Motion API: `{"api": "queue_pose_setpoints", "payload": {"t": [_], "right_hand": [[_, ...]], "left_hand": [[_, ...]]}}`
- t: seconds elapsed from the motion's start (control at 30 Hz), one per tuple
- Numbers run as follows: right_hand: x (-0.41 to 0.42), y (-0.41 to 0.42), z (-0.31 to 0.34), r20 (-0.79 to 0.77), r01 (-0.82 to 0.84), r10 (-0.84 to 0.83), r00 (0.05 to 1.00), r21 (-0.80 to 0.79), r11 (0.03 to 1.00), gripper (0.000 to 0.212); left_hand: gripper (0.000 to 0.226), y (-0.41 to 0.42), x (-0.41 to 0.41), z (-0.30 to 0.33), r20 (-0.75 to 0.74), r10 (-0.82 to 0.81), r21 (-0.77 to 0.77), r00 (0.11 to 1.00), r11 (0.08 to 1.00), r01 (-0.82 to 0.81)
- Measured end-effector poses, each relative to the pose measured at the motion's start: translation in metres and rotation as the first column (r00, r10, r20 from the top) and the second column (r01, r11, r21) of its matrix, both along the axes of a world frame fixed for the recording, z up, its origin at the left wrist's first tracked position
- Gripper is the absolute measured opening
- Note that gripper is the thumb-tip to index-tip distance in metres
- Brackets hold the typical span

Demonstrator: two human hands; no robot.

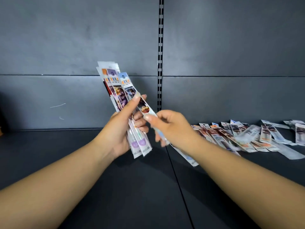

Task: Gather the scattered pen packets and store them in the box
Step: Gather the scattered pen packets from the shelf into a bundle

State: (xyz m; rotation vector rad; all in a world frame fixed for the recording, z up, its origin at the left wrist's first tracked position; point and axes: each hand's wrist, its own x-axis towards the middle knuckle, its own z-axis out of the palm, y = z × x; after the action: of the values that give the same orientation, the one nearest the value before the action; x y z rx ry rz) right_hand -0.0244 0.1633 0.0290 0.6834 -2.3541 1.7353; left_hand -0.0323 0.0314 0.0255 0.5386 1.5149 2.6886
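Gathering step: left hand (122,129) grips a fanned bundle of pen packets (115,86); right hand (171,128) pinches one more packet (145,108) against its thumb. Next, the scattered packets (247,136) beyond the right fingers (no box visible).

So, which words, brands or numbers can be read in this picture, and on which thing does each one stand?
None can be read.
Bundle of packets in the left hand: orange header print, blurred.
Packet in the right hand: picture only.
Packets on the shelf: print too small.
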Motion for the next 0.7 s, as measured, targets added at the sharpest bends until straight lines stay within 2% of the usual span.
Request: {"api": "queue_pose_setpoints", "payload": {"t": [0.1,0.17,0.23,0.3,0.37,0.43,0.5,0.57,0.63,0.7], "right_hand": [[0.003,-0.005,-0.006,0.038,-0.116,0.117,0.992,-0.042,0.992,0.027],[0.002,-0.003,-0.005,0.072,-0.182,0.179,0.981,0.036,0.983,0.026],[-0.002,0.003,-0.001,0.145,-0.238,0.216,0.966,0.154,0.959,0.029],[-0.008,0.016,0.005,0.209,-0.192,0.148,0.967,0.207,0.959,0.030],[-0.018,0.035,0.009,0.157,0.009,-0.061,0.986,0.312,0.950,0.031],[-0.029,0.053,0.010,0.061,0.186,-0.260,0.964,0.547,0.816,0.044],[-0.033,0.061,0.004,0.082,0.177,-0.364,0.928,0.762,0.623,0.055],[-0.030,0.056,-0.001,0.100,0.117,-0.419,0.903,0.878,0.463,0.057],[-0.029,0.047,-0.004,0.087,0.104,-0.430,0.899,0.910,0.402,0.052],[-0.029,0.039,-0.005,0.119,0.097,-0.432,0.894,0.889,0.447,0.045]], "left_hand": [[0.031,0.001,0.007,0.001,-0.043,0.042,-0.113,0.998,0.992,-0.047],[0.019,-0.002,0.004,-0.002,-0.035,0.081,-0.108,0.996,0.991,-0.084],[0.019,-0.004,-0.002,-0.003,-0.028,0.135,-0.083,0.990,0.987,-0.137],[0.020,-0.007,-0.007,-0.005,-0.043,0.194,-0.074,0.980,0.978,-0.197],[0.017,-0.009,-0.011,-0.006,-0.053,0.252,-0.065,0.966,0.965,-0.255],[0.014,-0.010,-0.011,-0.006,-0.066,0.279,-0.084,0.958,0.955,-0.284],[0.016,-0.008,-0.010,-0.009,-0.089,0.245,-0.129,0.965,0.958,-0.255],[0.017,-0.005,-0.010,-0.014,-0.104,0.225,-0.196,0.969,0.950,-0.242],[0.018,-0.002,-0.011,-0.018,-0.111,0.220,-0.253,0.969,0.937,-0.241],[0.019,-0.001,-0.011,-0.019,-0.094,0.211,-0.262,0.973,0.938,-0.229]]}}
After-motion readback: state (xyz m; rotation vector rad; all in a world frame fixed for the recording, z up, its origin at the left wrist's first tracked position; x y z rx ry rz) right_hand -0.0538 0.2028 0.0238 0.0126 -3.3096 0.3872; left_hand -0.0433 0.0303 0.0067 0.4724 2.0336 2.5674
